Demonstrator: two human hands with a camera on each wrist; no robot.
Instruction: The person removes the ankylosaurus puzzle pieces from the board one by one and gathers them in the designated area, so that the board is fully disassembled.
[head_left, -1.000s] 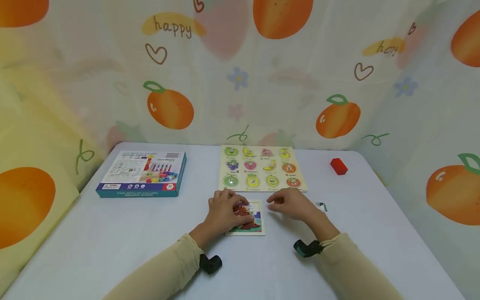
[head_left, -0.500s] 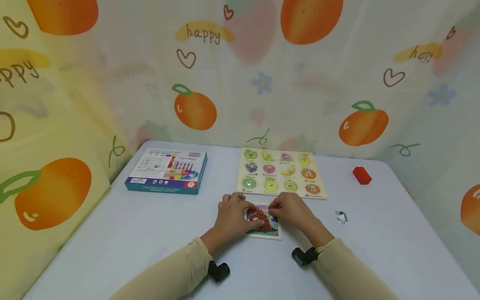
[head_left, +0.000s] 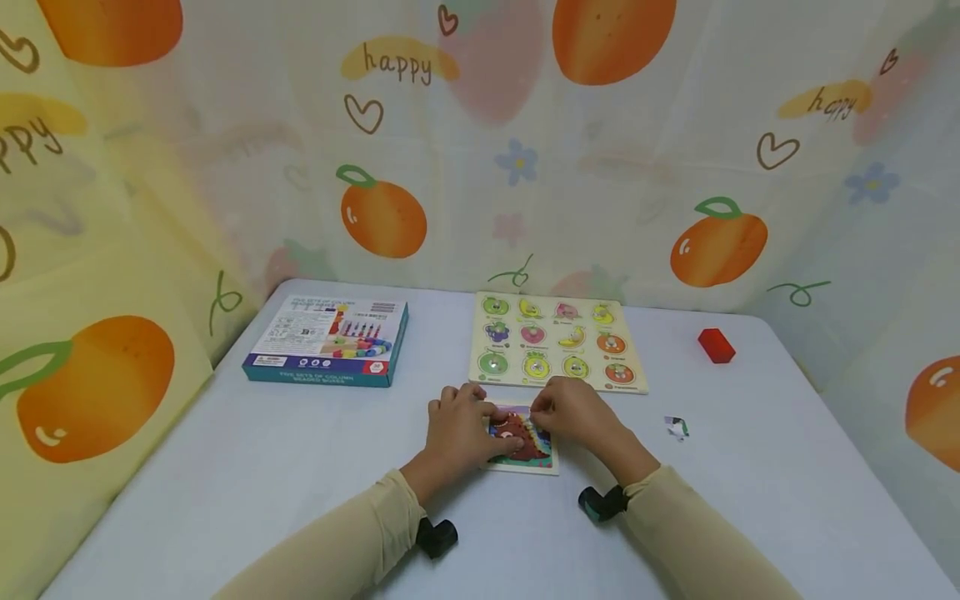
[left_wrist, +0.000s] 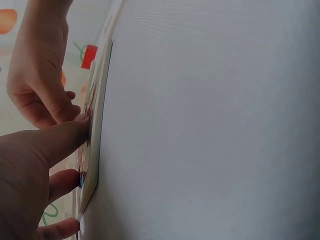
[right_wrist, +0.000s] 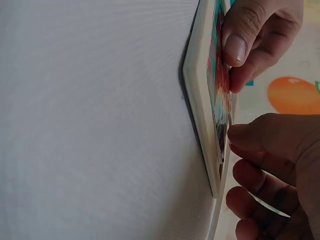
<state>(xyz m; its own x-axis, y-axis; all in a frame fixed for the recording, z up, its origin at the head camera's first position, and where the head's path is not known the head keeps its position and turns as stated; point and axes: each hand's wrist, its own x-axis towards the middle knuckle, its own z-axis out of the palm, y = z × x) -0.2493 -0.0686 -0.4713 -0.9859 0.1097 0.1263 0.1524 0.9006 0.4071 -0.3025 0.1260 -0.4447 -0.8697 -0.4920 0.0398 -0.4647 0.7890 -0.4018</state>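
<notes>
A small jigsaw puzzle (head_left: pixel 534 452) with a red-brown dinosaur picture and a pale frame lies flat on the table before me. My left hand (head_left: pixel 457 433) spreads over its left side. The left thumb (left_wrist: pixel 67 135) presses on the picture, while other fingertips rest at the puzzle's edge. At the picture's upper right, my right hand (head_left: pixel 581 417) brings thumb and forefinger together around a small puzzle piece, mostly hidden by the fingers. In the right wrist view, the right thumb (right_wrist: pixel 250 134) is right at the picture's surface. A loose puzzle piece (head_left: pixel 677 428) lies to the right.
Behind the puzzle lies a wooden fruit board (head_left: pixel 555 342) with several knobbed fruit pieces. A boxed bead set (head_left: pixel 326 342) sits at the back left, and a red block (head_left: pixel 716 346) at the back right. Fruit-printed cloth (head_left: pixel 450 167) hangs behind the white table (head_left: pixel 225 483).
My right hand has come left from beside the puzzle onto its upper right part, uncovering the loose piece. The left hand stays on the puzzle. The head view has turned slightly left.
</notes>
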